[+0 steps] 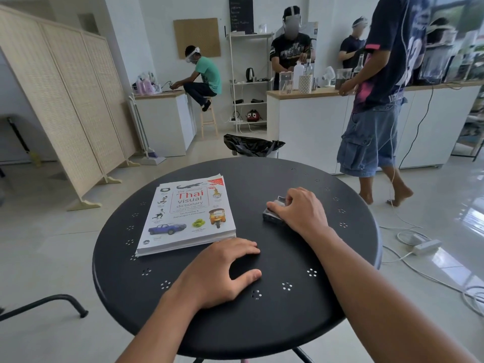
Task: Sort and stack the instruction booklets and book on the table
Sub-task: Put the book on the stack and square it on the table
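A thick white paperback book (187,214), its cover printed "Thai visual dictionary" with small pictures of a blue pickup and a yellow tuk-tuk, lies flat and face up, closed, on the left half of the round black metal table (262,318). To its right, well apart, lies a small stack of grey-and-white instruction booklets (273,214), mostly hidden.

Looking matt black and metallic, round desk (301,323) perforated with small clusters of holes, faintly reflecting light along the far edge. Showing a glossy paper cover, book (187,214) near the left edge, with rough-cut white page edges stacking thick along its near side. Appearing shiny and silvery, like foil or glossy printed paper, small booklets (275,213) toward the right edge, half covered by the right hand (301,213). Gleaming pale and polished, floor (52,244) tiles.
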The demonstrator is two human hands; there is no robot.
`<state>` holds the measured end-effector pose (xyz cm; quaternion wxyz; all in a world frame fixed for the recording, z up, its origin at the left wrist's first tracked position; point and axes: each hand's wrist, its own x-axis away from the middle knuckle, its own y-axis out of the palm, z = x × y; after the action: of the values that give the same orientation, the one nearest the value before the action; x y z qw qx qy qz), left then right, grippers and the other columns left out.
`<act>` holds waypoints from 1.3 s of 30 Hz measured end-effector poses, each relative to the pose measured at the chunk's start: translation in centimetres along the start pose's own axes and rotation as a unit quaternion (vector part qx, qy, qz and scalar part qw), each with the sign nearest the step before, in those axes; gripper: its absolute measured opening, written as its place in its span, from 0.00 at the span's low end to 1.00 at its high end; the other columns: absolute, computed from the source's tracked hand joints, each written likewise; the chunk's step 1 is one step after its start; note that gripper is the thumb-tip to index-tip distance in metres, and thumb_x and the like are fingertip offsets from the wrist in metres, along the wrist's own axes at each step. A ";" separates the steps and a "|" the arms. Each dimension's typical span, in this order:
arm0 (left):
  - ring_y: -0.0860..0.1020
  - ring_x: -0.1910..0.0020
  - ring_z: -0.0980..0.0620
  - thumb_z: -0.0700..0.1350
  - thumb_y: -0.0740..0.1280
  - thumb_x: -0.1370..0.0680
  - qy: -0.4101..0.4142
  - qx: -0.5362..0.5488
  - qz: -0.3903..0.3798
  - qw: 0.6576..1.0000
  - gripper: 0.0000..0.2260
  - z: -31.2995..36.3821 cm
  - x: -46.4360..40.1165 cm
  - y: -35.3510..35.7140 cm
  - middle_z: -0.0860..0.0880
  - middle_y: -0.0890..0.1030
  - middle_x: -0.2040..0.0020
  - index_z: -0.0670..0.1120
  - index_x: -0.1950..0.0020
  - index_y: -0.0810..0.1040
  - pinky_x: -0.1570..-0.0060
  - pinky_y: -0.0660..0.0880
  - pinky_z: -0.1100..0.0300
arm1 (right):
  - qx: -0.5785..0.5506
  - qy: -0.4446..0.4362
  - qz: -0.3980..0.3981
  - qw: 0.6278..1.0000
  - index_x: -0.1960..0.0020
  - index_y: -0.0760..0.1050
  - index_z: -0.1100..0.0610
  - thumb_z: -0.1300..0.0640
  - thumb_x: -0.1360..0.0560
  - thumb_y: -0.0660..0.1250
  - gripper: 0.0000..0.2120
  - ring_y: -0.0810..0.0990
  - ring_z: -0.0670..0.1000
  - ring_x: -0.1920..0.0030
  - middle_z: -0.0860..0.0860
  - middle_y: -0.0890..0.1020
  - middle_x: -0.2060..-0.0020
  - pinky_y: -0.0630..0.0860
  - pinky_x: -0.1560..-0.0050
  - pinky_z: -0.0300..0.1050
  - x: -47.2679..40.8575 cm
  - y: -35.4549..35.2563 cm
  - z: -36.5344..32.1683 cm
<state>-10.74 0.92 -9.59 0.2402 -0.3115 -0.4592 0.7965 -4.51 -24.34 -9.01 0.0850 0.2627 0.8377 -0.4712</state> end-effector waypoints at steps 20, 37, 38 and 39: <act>0.69 0.30 0.66 0.63 0.66 0.25 -0.012 -0.001 0.005 1.000 0.23 0.1 0.0 -0.2 0.63 0.74 0.30 0.58 0.32 0.77 0.28 0.62 0.67 | -0.128 -0.051 -0.213 0.967 0.27 0.74 0.50 0.48 0.29 0.77 0.32 0.77 0.48 0.32 0.48 0.80 0.32 0.69 0.28 0.46 0.4 -0.6 0.5; 0.68 0.29 0.66 0.60 0.67 0.24 -0.013 0.002 0.008 1.000 0.22 0.4 0.1 -0.3 0.61 0.75 0.29 0.56 0.31 0.77 0.31 0.57 0.75 | -0.051 -0.107 -0.218 0.969 0.23 0.68 0.47 0.41 0.23 0.69 0.31 0.78 0.52 0.33 0.50 0.80 0.32 0.73 0.35 0.44 1.6 0.7 -3.2; 0.69 0.30 0.66 0.61 0.67 0.24 -0.013 0.001 0.007 1.000 0.22 0.3 0.1 -0.3 0.61 0.75 0.29 0.56 0.31 0.77 0.30 0.60 0.72 | -0.045 -0.111 -0.221 0.968 0.23 0.68 0.47 0.41 0.23 0.68 0.30 0.78 0.52 0.34 0.50 0.80 0.32 0.73 0.36 0.45 1.6 0.7 -3.2; 0.69 0.30 0.66 0.62 0.67 0.24 -0.012 -0.001 0.006 1.000 0.22 0.2 0.1 -0.2 0.62 0.75 0.30 0.56 0.31 0.77 0.29 0.62 0.69 | -0.037 -0.112 -0.223 0.968 0.23 0.67 0.46 0.40 0.23 0.67 0.30 0.78 0.52 0.34 0.50 0.80 0.33 0.74 0.36 0.45 1.6 0.8 -3.3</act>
<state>-10.95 0.94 -9.35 0.2297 -0.3047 -0.4612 0.8011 -5.14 -20.68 -8.43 0.0806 0.0115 0.8770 -0.4735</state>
